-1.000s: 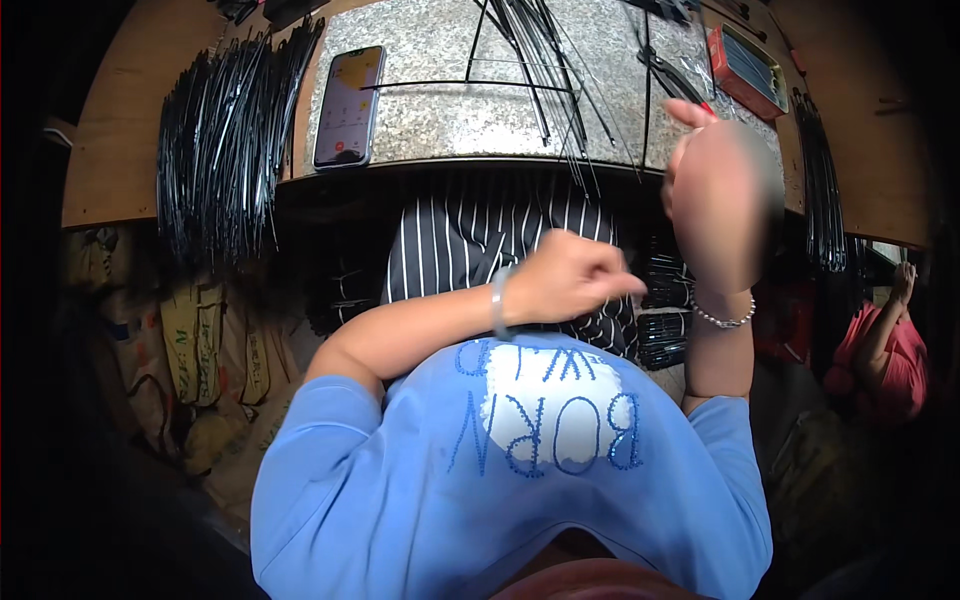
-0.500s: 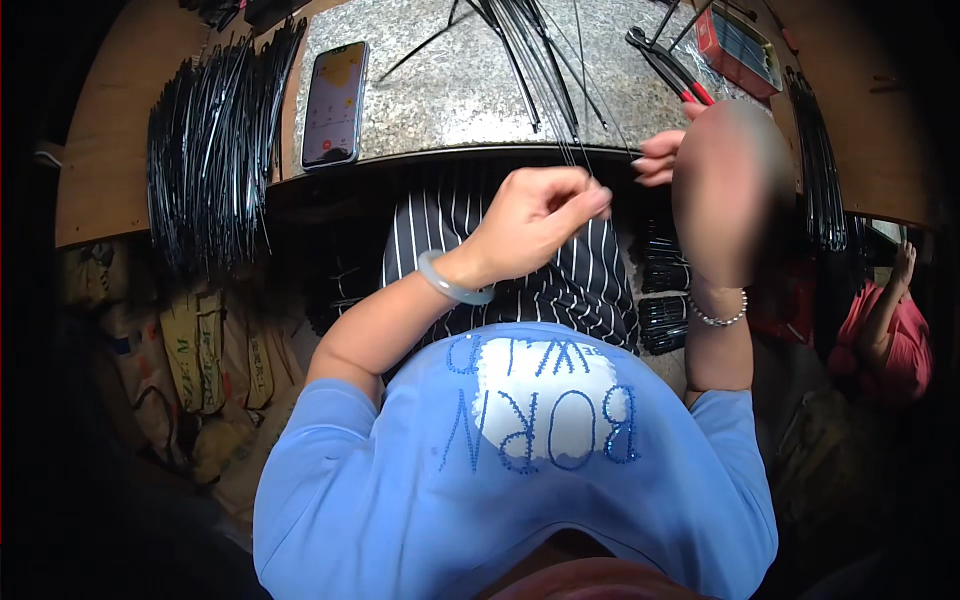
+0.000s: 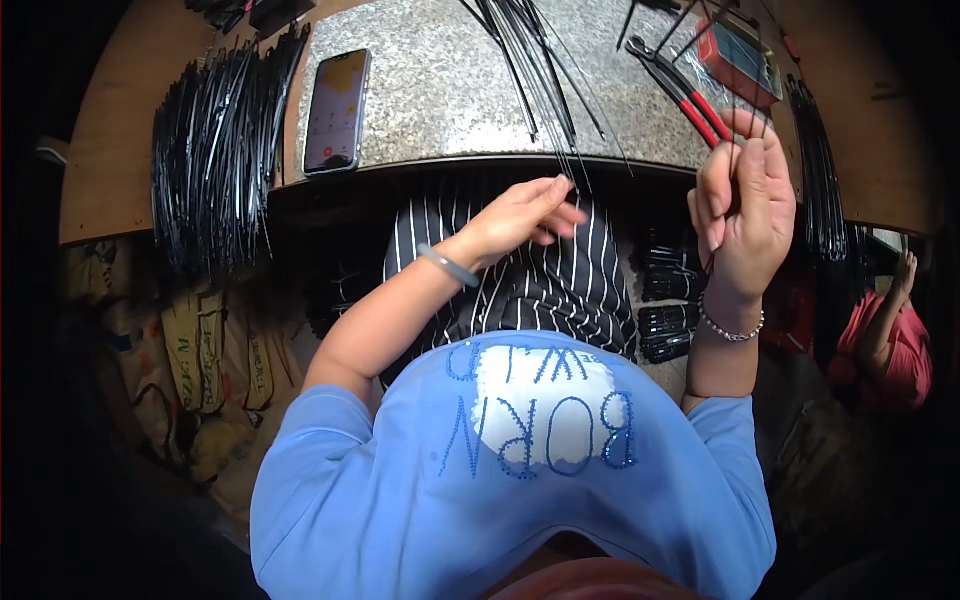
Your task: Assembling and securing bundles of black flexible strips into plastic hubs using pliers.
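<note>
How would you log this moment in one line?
left hand: near black strands | right hand: pinching thin dark strands | red-handled pliers: on speckled tabletop | phone: lit

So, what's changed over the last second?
The left hand moved forward and leftward. The crossed rods over the middle of the tabletop are gone from there; the right hand pinches thin dark rods, though its earlier grip was blurred. The phone and pliers stayed put.

You can pass over the slab between phone and wires; pliers and a box crowd its right side.
</note>
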Available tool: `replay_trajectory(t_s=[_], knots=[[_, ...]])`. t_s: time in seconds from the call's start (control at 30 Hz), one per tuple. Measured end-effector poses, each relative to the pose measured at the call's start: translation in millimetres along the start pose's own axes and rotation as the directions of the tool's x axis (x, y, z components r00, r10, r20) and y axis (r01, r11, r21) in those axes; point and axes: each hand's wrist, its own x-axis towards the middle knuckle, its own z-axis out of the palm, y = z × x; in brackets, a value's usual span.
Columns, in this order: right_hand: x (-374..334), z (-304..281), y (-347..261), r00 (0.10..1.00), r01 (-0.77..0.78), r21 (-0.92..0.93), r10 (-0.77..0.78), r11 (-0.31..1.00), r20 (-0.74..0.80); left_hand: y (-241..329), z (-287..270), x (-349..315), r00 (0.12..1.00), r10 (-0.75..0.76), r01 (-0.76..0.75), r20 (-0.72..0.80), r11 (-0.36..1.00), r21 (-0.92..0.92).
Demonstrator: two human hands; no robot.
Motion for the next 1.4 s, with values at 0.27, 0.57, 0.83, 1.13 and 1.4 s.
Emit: replay_trajectory(t_s=[0.27,0.57,0.83,1.13,1.4], knots=[[11.5,-5.3,6.9,1.0,0.026,-0.083,-0.025,0.996,0.015,28.8,9.4,-21.2,0.974,0.183,-0.175,0.131,0.982,-0.073],[2.6,19.4,38.6,1.0,0.006,-0.265,-0.012,0.964,-0.022,33.0,18.4,-36.2,0.875,0.384,-0.437,0.295,0.888,0.142],[6.1,35.8,25.4,0.974,-0.204,-0.072,0.209,0.976,0.082,16.1,12.1,-16.8,0.638,0.554,-0.758,0.534,0.572,0.312],[16.7,26.8,30.5,0.986,0.168,-0.617,-0.136,0.768,0.1,27.9,10.3,-18.3,0.632,0.587,-0.774,0.506,0.444,0.451],[30.5,5.9,25.6,0.789,0.55,-0.783,-0.489,0.29,0.372,116.8,-26.3,4.0,0.204,0.976,-0.711,0.08,0.091,0.697]])
